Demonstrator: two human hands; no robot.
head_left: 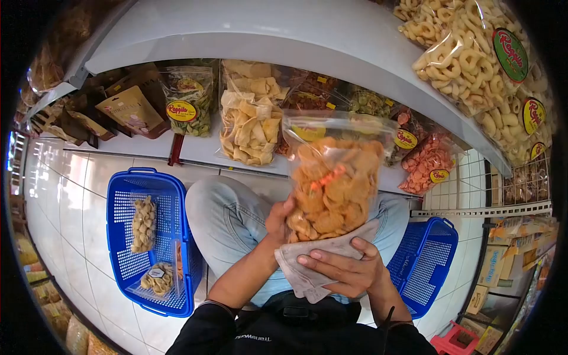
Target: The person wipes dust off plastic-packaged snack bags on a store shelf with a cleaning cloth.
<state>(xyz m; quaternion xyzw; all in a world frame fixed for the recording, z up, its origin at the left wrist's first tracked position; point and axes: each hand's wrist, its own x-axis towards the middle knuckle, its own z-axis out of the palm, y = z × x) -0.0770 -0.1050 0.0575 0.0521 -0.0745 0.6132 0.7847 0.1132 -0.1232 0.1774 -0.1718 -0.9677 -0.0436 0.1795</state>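
A clear bag of orange-brown chips [334, 195] stands upright in front of my chest. My left hand [279, 220] grips its lower left side, the fingers partly hidden behind the bag. A greyish cloth [313, 260] is folded over the bottom of the bag. My right hand [349, 269] holds this cloth against the bag's lower front, its fingers bent across it.
A blue basket [188, 260] with small snack bags is on the tiled floor at left, another blue basket [452, 260] at right. Ahead, a low shelf [204, 151] holds snack bags, with an upper shelf [284, 26] above. A red stool [455, 338] is at lower right.
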